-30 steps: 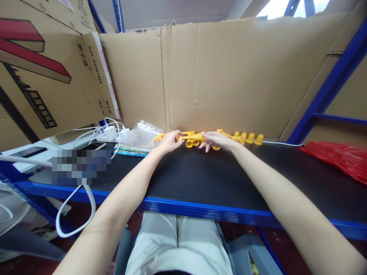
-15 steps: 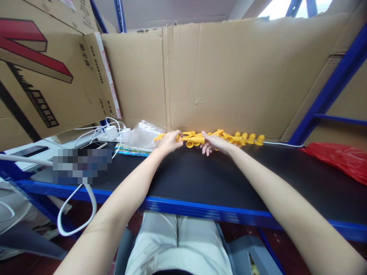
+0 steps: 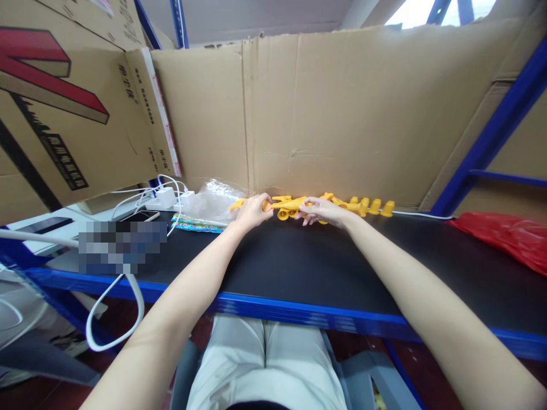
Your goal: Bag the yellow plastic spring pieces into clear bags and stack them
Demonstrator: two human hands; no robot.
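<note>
My left grip (image 3: 254,210) clamps a yellow piece (image 3: 293,203) reaching to my right grip (image 3: 319,211), whose closure I can't tell; yellow cups (image 3: 375,206) stand beyond.

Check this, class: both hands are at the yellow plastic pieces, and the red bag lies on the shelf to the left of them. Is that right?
Wrong side: the head view shows the red bag on the shelf to the right of the left hand and right hand, which are indeed at the yellow plastic pieces.

We identify a storeroom-type workspace: blue metal racking (image 3: 482,128) at right, cardboard panel (image 3: 363,114) at upper centre, printed carton (image 3: 117,139) at upper left.
</note>
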